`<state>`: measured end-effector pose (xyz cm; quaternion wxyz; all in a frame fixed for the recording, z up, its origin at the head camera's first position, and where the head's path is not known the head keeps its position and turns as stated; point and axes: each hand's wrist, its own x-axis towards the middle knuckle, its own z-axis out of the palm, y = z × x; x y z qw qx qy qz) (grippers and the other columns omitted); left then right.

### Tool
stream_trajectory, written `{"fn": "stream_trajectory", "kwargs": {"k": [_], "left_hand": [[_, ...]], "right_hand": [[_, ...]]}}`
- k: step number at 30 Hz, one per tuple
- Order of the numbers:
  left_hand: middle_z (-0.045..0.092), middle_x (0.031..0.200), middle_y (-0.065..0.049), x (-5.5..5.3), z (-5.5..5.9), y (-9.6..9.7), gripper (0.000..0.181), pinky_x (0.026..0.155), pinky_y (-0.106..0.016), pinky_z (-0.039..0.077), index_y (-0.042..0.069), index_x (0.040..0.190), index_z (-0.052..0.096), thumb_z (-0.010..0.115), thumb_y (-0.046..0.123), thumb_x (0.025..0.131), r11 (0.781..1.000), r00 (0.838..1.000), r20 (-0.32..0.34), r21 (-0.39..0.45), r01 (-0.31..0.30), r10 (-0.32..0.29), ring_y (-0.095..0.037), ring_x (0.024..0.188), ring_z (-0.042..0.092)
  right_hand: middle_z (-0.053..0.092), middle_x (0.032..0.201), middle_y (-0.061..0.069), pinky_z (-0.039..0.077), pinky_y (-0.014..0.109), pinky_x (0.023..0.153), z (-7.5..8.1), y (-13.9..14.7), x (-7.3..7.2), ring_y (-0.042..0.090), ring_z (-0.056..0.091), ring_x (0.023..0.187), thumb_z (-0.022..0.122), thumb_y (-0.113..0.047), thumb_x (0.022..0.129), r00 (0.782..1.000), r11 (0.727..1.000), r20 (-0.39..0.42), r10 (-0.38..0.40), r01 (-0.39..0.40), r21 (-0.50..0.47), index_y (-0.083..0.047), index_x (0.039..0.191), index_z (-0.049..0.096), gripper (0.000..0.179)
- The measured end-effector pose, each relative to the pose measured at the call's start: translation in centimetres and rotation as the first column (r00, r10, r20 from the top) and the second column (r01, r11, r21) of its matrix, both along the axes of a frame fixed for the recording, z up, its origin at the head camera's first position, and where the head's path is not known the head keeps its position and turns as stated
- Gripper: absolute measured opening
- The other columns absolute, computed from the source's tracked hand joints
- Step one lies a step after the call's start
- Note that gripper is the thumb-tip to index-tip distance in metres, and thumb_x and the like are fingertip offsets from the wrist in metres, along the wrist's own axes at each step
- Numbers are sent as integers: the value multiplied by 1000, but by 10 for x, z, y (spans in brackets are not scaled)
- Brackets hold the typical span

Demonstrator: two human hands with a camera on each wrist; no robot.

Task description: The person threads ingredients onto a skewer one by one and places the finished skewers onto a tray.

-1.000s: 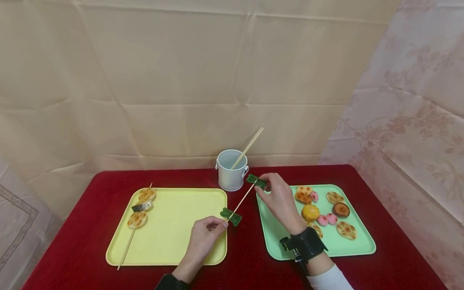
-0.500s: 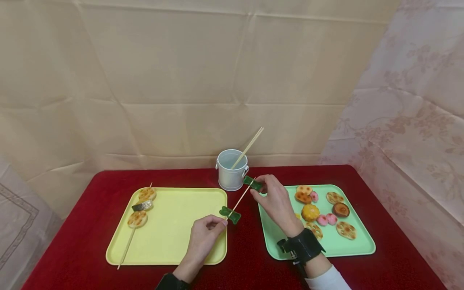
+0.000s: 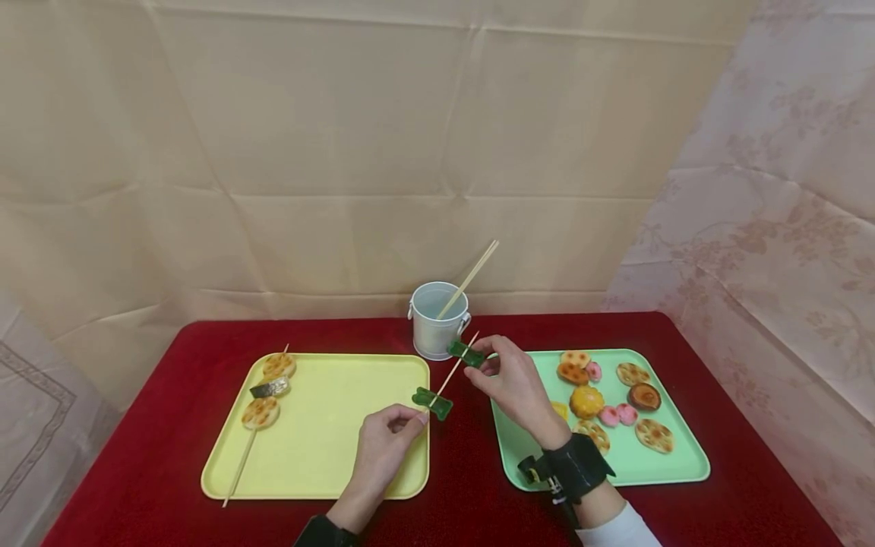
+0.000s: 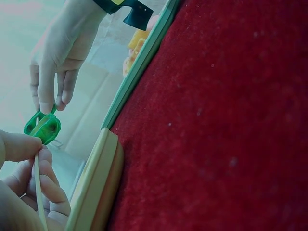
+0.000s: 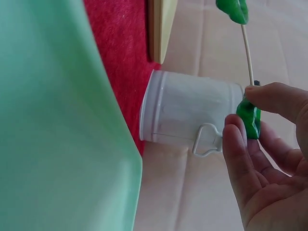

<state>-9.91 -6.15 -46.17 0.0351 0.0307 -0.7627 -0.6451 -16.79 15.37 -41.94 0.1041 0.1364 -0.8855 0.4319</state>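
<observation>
My left hand (image 3: 384, 453) pinches a thin wooden skewer (image 3: 448, 377) between thumb and fingers, just below a green pepper piece (image 3: 432, 403) threaded on it. A second green pepper piece (image 3: 465, 354) sits higher on the same skewer, whose pointed tip sticks out beyond it. The thumb and fingers of my right hand (image 3: 517, 386) pinch this upper piece, as the right wrist view also shows (image 5: 249, 118). Bare stick separates the two pieces. The skewer slants up and away to the right, held above the gap between the trays.
A yellow tray (image 3: 342, 425) on the left bears a loaded skewer (image 3: 239, 467) with two round browned slices and a silvery-dark piece. On the right, a green tray (image 3: 673, 475) holds several food pieces. A white bucket (image 3: 434, 338) with skewers (image 3: 472, 275) stands behind, close to the right hand.
The right hand has slid the upper pepper piece down the skewer, toward the left hand. More of the tip now shows beyond it. My left hand has stayed nearly still.
</observation>
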Motion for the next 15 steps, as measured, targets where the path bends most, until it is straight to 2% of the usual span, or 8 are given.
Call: {"fn": "stream_trajectory", "kwargs": {"k": [3,5,11,15], "left_hand": [[69,73,-4,0,0,0,16,63,-22,47,0,88,78,81,16,88,1000,1000,-2,0,-1,1,-12,67,61],[69,74,-4,0,-1,0,16,63,-22,47,0,88,78,81,15,88,1000,1000,-2,-1,-1,1,-12,67,61],[70,74,-4,-1,-1,-1,15,63,-22,48,-1,88,78,81,14,87,1000,1000,-11,-9,2,-2,-12,67,62],[71,74,-5,-2,-1,-1,15,63,-22,48,-1,88,78,81,13,87,1000,1000,-13,-6,4,-4,-12,67,63]], "right_hand": [[69,102,4,58,32,71,0,1,-1,16,71,80,86,-18,87,999,1000,50,-6,7,-26,-9,110,68,30],[70,101,4,57,29,70,-1,2,-2,18,72,79,82,-22,91,996,998,90,2,4,-63,-10,109,69,25],[71,100,11,62,38,75,0,7,-4,38,74,83,70,-15,100,984,974,172,50,-10,-227,-4,109,71,14],[72,100,13,62,42,78,0,8,-5,41,73,86,68,-12,101,977,963,199,72,-16,-270,0,109,71,14]]}}
